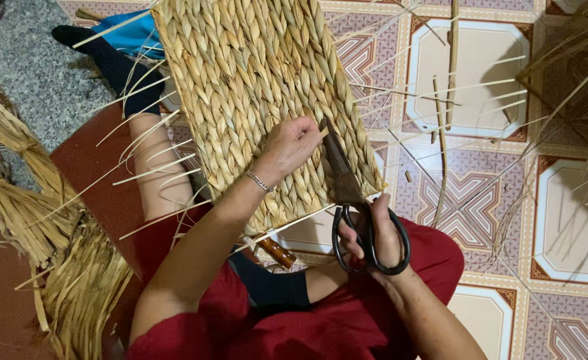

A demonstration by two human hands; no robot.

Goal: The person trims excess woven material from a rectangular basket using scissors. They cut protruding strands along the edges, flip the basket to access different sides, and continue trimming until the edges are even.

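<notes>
Your left hand [295,143] pinches a straw end on the woven mat [260,87]; your right hand [377,237] grips black scissors [354,200], blades at that end.

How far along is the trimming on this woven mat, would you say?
The woven mat looks fully plaited. In hand: the left hand pinches a stray end at its right edge while the right hand brings black-handled scissors to it. Left: thin loose strands project from the left edge, untrimmed.
</notes>
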